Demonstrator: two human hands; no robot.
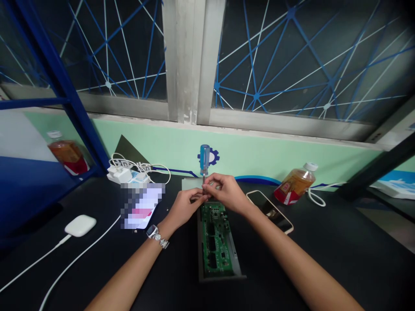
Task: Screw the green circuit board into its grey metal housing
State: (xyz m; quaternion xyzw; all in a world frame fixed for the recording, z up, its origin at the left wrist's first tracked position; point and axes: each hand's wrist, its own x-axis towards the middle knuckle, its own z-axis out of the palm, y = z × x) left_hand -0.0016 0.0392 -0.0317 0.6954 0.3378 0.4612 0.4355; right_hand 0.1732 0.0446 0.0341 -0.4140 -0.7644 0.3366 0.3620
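A screwdriver (204, 160) with a clear blue handle stands upright over the far end of a green circuit board (223, 255). The board lies in a long dark metal housing (201, 259) on the table. My right hand (227, 190) pinches the screwdriver's shaft just below the handle. Close beside it, my left hand (188, 205) has its fingertips pressed together low by the shaft, at the board's far end. What the left fingertips hold is hidden, and so is the screwdriver's tip.
Left of my hands lies a lit phone (144, 211), with a white power strip (129, 175) and cables behind it. A white charging case (80, 225) is farther left. Another phone (270, 211) and a drink bottle (295, 183) are at the right. The wall (155, 147) closes off the back.
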